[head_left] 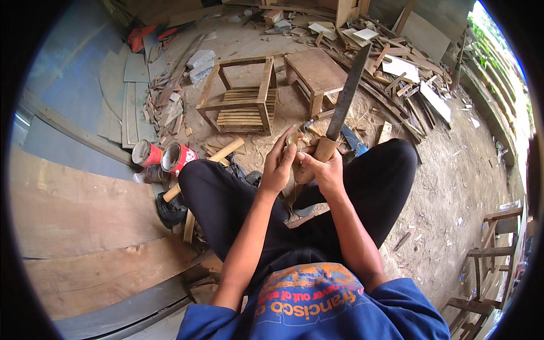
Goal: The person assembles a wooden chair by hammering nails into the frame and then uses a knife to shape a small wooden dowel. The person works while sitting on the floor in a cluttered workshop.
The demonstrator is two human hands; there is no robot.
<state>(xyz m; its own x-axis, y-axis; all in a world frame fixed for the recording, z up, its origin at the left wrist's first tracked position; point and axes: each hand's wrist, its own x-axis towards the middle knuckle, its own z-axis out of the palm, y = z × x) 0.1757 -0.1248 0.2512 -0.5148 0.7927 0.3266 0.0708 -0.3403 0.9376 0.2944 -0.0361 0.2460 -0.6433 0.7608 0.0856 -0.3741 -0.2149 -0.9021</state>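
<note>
A long, broad, dull-grey knife (349, 90) with a thick, pale wooden handle is gripped between the knees by the right hand (327, 174), its blade slanted far right; a small yellowish piece (292, 138) is pinched by the left hand's (279, 168) fingers.

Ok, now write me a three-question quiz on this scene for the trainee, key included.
1. Which hand grips the wooden handle of the long-bladed knife?
2. True or false: the two red cans stand on the person's right.
3. Just right of the slatted wooden frame stands: a) a bicycle, b) a flat-topped wooden table, c) a sink.

Key:
1. The right hand.
2. False; the red cans are on the left.
3. b.
</note>
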